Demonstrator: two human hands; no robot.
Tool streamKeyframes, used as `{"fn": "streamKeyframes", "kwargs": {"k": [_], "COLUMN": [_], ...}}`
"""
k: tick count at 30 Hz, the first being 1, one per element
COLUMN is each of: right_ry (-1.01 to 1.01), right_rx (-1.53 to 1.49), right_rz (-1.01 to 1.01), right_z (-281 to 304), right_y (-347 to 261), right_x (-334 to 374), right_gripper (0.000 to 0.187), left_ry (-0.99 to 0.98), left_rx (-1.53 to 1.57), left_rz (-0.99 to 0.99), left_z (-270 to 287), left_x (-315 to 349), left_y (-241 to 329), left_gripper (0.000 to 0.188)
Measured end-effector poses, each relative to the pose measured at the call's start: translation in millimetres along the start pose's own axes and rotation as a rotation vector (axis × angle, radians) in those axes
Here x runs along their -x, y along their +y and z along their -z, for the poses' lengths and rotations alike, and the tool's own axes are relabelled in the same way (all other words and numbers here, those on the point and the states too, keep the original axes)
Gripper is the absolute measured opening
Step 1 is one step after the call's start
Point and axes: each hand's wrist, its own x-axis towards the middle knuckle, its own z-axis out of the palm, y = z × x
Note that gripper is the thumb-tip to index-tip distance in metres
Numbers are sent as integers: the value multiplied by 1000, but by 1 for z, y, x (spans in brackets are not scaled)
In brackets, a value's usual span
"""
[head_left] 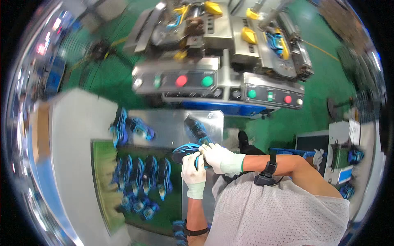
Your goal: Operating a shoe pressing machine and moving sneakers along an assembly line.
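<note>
Over the metal tabletop, my two white-gloved hands meet at one black-and-blue shoe [183,154]. My left hand [193,169] is closed round its near side, fingers curled. My right hand [217,158] grips the end nearest me, beside the left one. Both palms and the shoe's lower part are hidden. Just beyond them, a second black-and-blue shoe [196,128] lies on the metal tabletop [166,123]. Two more, a blue-edged shoe [120,126] and a blue shoe [140,128], rest at its left end.
Several shoes stand in rows on a green rack [144,174] at my left. Ahead is a two-station machine with a left button panel [176,80], a right button panel [273,95] and yellow clamps. A white partition [82,143] stands far left; a blue crate [291,152] is at right.
</note>
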Motion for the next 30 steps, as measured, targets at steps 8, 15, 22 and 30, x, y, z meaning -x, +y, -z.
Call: {"fn": "streamKeyframes", "kwargs": {"k": [8,15,22,30], "right_ry": [553,1303,1634,1593], "right_rx": [-904,-1419,-1450,-1290], "right_rz": [-503,-457,-498,-595], "right_z": [169,156,139,173], "right_y": [128,178,170,206], "right_x": [140,277,336,314], "right_gripper": [63,56,82,65], "left_ry": [-341,-382,-286,-590], "left_rx": [461,515,-77,537], "left_rz": [-682,-351,-210,144], "left_z": [-129,-360,-566,-519], "left_x": [-163,-267,-318,-382], "left_y": [222,303,298,275], "left_gripper": [40,47,93,46]}}
